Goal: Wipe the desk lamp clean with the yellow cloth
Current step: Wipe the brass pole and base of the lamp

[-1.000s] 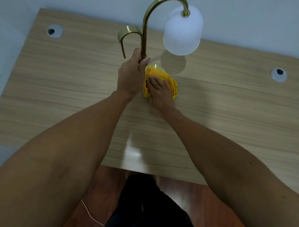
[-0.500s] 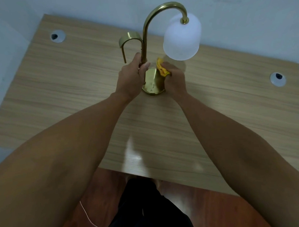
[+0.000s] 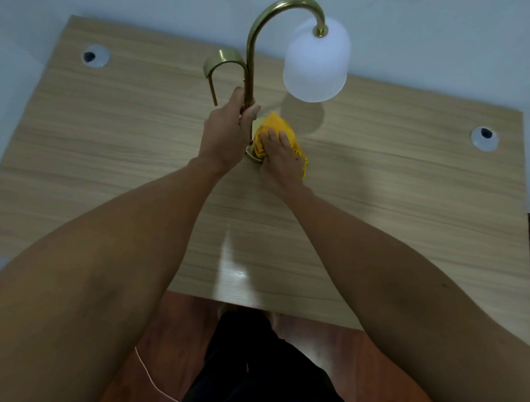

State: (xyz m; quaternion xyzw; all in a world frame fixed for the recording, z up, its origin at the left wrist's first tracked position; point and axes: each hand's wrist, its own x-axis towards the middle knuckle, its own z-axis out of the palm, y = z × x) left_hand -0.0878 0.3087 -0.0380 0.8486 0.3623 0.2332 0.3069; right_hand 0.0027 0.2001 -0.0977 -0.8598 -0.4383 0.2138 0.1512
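A brass desk lamp [image 3: 252, 49] with a curved neck and a white frosted shade [image 3: 317, 64] stands at the back middle of the wooden desk [image 3: 103, 153]. My left hand [image 3: 226, 132] is wrapped around the lower stem of the lamp. The yellow cloth [image 3: 277, 126] lies over the lamp's round brass base, which is mostly hidden. My right hand [image 3: 281, 160] presses flat on the cloth, fingers pointing away from me.
A smaller brass hook [image 3: 221, 61] branches off the stem to the left. Two round cable holes sit in the desk, one at the back left [image 3: 96, 55] and one at the right [image 3: 484, 138]. A wall stands right behind the desk. Wooden floor lies below the front edge.
My right hand brought the cloth from behind the base, under the shade, back over the front and top of the base. My left hand stayed on the stem.
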